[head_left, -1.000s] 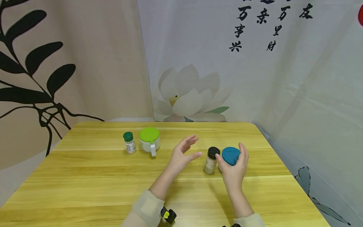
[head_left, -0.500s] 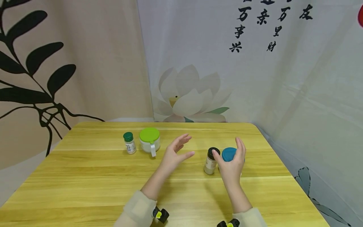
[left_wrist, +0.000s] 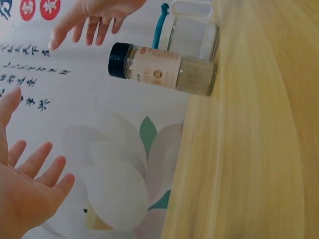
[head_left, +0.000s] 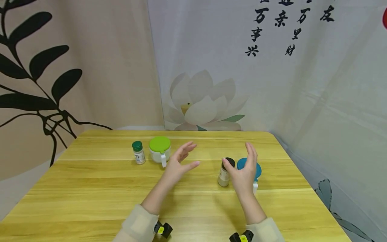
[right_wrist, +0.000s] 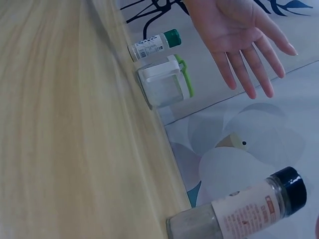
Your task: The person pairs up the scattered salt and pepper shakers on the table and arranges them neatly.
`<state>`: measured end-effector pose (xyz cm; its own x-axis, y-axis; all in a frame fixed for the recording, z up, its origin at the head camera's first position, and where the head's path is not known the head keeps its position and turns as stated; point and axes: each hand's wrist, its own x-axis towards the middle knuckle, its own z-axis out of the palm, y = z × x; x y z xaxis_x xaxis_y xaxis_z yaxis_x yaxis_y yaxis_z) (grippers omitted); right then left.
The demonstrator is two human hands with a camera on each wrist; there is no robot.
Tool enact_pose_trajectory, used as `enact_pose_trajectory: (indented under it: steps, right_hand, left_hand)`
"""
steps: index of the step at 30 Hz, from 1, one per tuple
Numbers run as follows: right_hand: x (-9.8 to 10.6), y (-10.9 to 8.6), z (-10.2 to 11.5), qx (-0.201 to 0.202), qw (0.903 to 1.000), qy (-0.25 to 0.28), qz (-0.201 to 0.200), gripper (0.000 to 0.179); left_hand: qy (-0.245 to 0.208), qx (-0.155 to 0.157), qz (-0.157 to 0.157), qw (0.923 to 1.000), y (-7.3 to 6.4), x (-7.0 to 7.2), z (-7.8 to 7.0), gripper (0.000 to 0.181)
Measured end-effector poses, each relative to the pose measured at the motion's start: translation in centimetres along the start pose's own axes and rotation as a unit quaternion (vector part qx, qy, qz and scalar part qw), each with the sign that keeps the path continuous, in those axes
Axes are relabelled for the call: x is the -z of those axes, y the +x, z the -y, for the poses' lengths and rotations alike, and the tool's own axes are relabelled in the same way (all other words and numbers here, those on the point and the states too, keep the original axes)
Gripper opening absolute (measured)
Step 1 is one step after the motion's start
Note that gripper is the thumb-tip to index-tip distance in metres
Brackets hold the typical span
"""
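Observation:
My left hand (head_left: 176, 166) is held in the air near the green-lidded glass jar (head_left: 159, 144), fingers extended and thumb apart, holding nothing. My right hand (head_left: 244, 173) hovers by a black-capped seasoning bottle (head_left: 223, 177) and a blue-lidded jar (head_left: 258, 170), partly covering both in the head view. In the left wrist view a gap separates that hand from the seasoning bottle (left_wrist: 157, 69), which stands upright with a pale label and powder inside. The blue-lidded jar (left_wrist: 194, 37) stands behind it and has a handle. The right wrist view shows the left palm (right_wrist: 239, 35) with spread fingers.
A small green-capped bottle (head_left: 139, 156) stands left of the green-lidded jar. All stand on a wooden table (head_left: 99, 195), with printed cloth (head_left: 199, 50) hanging behind its far edge. Each wrist wears a small black camera, such as the left one (head_left: 163, 230).
Both hands have drifted left, the left hand farther than the right. More of the blue lid and its jar's handle now shows. The bottles and jars stay in place.

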<state>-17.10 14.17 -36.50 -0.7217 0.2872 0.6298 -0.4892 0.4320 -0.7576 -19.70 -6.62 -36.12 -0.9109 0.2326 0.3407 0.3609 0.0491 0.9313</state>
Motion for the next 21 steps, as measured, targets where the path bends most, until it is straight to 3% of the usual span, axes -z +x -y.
enact_pose_trajectory:
  steps: [5,8,13,21]
  right_hand:
    - [-0.1,0.3,0.4,0.015,0.9998,-0.001,0.013,0.081]
    - [-0.2,0.5,0.3,0.022,0.9996,0.002,0.020,0.083]
    - [-0.7,1.0,-1.7,0.011,0.9994,0.004,0.033,0.087]
    - [-1.6,1.3,-3.0,0.020,0.9986,0.013,0.046,0.091]
  left_hand:
    - [0.003,-0.009,-0.003,1.0000,-0.1,0.7,0.0,0.067]
    - [0.001,-0.016,-0.007,0.9999,0.1,1.0,1.1,0.068]
    - [-0.002,-0.023,-0.012,0.9997,0.4,1.6,2.8,0.069]
    - [0.015,-0.043,-0.022,0.9987,-0.2,3.0,2.5,0.070]
